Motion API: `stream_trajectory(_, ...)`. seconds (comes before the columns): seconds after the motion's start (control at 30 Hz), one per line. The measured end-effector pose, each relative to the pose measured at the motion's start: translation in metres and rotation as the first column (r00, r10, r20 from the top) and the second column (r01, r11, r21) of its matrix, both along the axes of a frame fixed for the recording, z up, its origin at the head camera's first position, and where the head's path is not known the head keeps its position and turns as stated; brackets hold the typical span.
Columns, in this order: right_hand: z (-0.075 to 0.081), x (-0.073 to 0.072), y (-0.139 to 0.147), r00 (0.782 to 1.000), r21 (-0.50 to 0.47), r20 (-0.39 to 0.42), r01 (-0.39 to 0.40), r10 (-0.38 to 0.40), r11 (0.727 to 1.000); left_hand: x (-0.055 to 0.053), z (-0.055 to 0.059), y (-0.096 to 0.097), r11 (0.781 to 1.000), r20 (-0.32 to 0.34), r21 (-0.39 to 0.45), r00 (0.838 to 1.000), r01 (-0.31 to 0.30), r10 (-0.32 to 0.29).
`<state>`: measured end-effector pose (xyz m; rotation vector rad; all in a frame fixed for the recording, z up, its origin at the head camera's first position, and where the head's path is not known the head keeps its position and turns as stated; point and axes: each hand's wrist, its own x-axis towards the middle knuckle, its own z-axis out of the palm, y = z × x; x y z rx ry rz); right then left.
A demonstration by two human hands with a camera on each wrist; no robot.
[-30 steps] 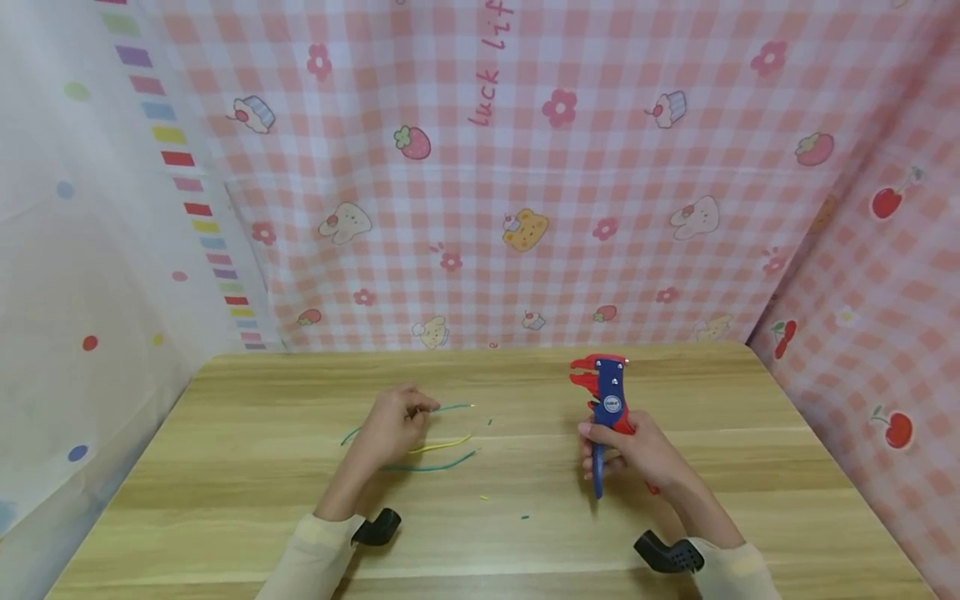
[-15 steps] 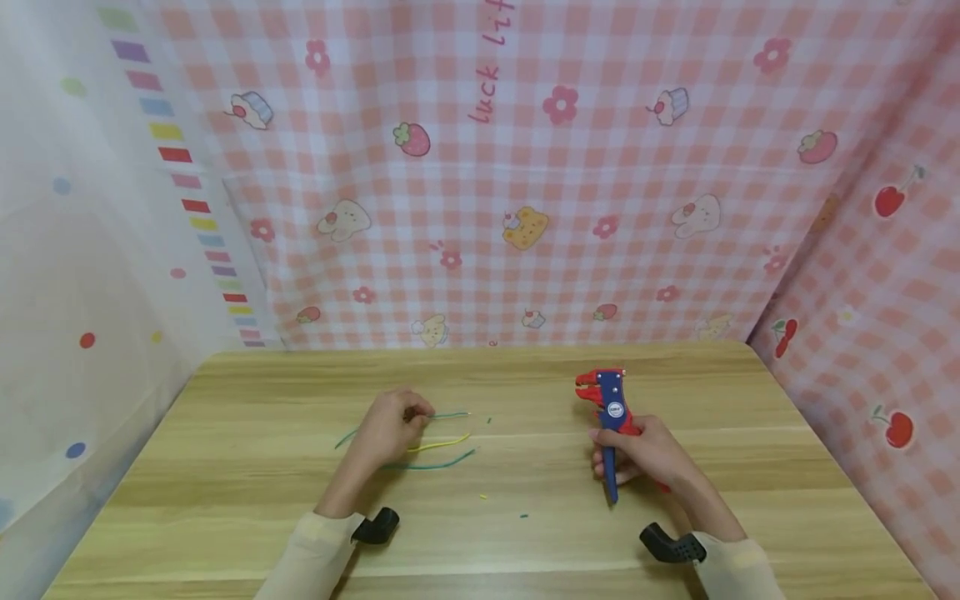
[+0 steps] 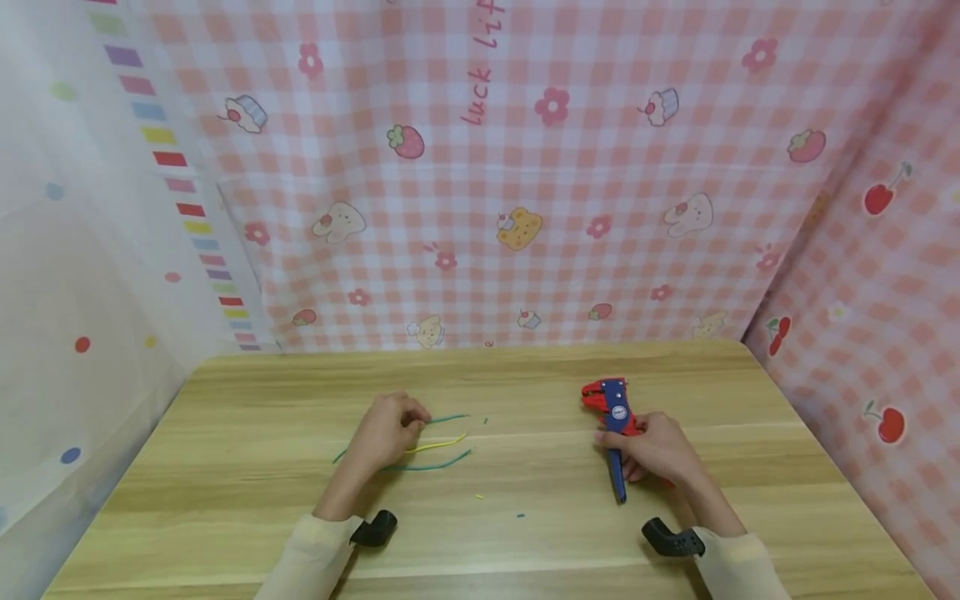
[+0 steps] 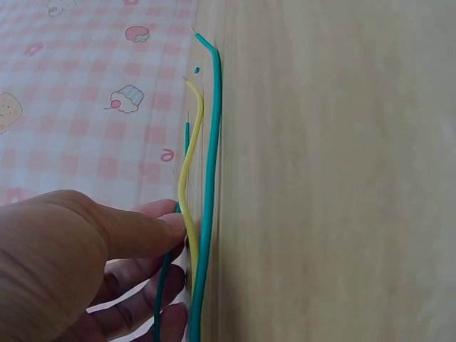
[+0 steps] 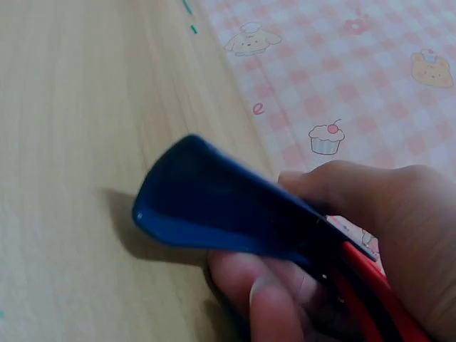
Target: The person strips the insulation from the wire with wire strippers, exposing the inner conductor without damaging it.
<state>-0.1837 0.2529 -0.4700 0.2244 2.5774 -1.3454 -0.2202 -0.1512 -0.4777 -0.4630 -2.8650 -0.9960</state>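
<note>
My left hand (image 3: 388, 429) pinches a green wire (image 3: 448, 418) between thumb and fingers, just over the table. Its bare tip points right in the head view. Beside this hand, toward me, lie a yellow wire (image 3: 442, 446) and a second green wire (image 3: 431, 468). In the left wrist view, thin bare ends show on the yellow wire (image 4: 191, 164) and on the nearer green wire (image 4: 211, 142). On the right, my right hand (image 3: 658, 450) grips a red and blue wire stripper (image 3: 618, 417) by its handles, head pointing away from me. Its red jaws face left with nothing between them.
Small cut bits lie on the wooden table (image 3: 555, 558): a green bit (image 3: 486, 421), a yellow bit (image 3: 480, 497) and another green bit (image 3: 521, 516). A checked cloth (image 3: 465, 283) hangs behind the table's back edge, with more cloth at both sides.
My right hand has drawn the wire stripper back toward me and slightly right. My left hand has lowered the green wire a little, still pinching it. The other wires lie as before.
</note>
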Motion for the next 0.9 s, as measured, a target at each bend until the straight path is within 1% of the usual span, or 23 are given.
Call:
stream_trajectory(0.17,0.000,0.001,0.001,0.999,0.049,0.000,0.038,-0.038,0.998,0.000,-0.001,-0.001,1.000,0.025,0.001,1.000,-0.012,0.012)
stream_trajectory(0.3,0.000,0.002,0.001,0.998,0.077,-0.022,0.052,-0.051,0.996,-0.001,-0.002,-0.003,1.000,0.025,-0.007,1.000,-0.014,0.014)
stream_trajectory(0.37,0.002,0.003,0.000,0.997,0.113,-0.037,0.068,-0.064,0.991,-0.001,-0.002,-0.003,1.000,0.026,-0.009,1.000,-0.012,0.012)
stream_trajectory(0.43,0.005,0.004,-0.001,0.996,0.180,-0.056,0.077,-0.068,0.981,-0.001,-0.002,-0.004,1.000,0.035,-0.006,0.999,-0.014,0.014)
stream_trajectory(0.5,0.009,0.006,-0.003,0.995,0.279,-0.082,0.083,-0.062,0.957,-0.001,-0.002,-0.005,1.000,0.045,-0.005,0.999,-0.018,0.018)
stream_trajectory(0.6,0.015,0.008,-0.007,0.992,0.432,-0.115,0.091,-0.046,0.897,-0.001,-0.002,-0.005,1.000,0.060,-0.005,0.998,-0.028,0.028)
stream_trajectory(0.67,0.020,0.010,-0.010,0.992,0.501,-0.118,0.101,-0.048,0.860,-0.001,-0.002,-0.006,1.000,0.069,-0.006,0.997,-0.029,0.029)
stream_trajectory(0.7,0.022,0.011,-0.011,0.992,0.521,-0.114,0.107,-0.055,0.847,-0.001,-0.002,-0.006,1.000,0.076,-0.005,0.997,-0.028,0.028)
stream_trajectory(0.8,0.026,0.014,-0.014,0.992,0.549,-0.097,0.121,-0.081,0.827,-0.001,-0.001,-0.006,1.000,0.092,0.001,0.995,-0.023,0.023)
stream_trajectory(0.9,0.028,0.015,-0.015,0.992,0.557,-0.099,0.123,-0.082,0.821,-0.001,-0.002,-0.008,1.000,0.096,0.002,0.995,-0.019,0.019)
